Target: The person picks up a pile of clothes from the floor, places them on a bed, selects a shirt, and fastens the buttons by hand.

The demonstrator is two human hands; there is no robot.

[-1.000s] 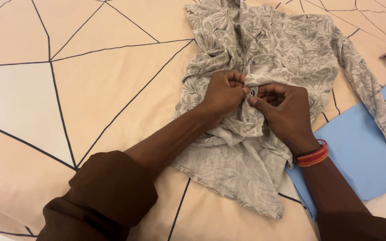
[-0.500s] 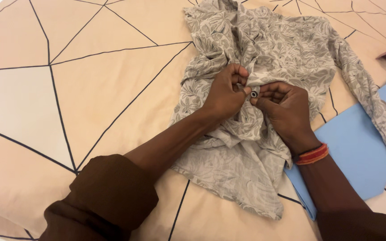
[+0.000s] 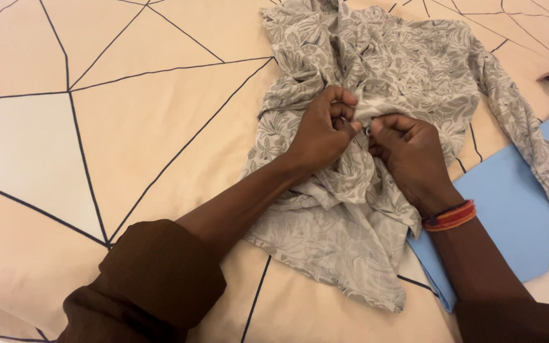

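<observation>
Grey leaf-print shirt (image 3: 376, 70), crumpled at upper centre of the peach bedsheet (image 3: 128, 114) with dark lines.
Left hand (image 3: 322, 130) pinches a fold of the shirt mid-frame, fingers curled tight; right hand (image 3: 408, 152) grips the cloth just beside it, fingers closed too. A blue cloth (image 3: 509, 216) lies at right, partly under the shirt.

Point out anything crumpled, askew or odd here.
The shirt lies bunched and twisted on the bedsheet, one sleeve over a blue cloth. Left hand and right hand pinch its front together. No damage shows.
</observation>
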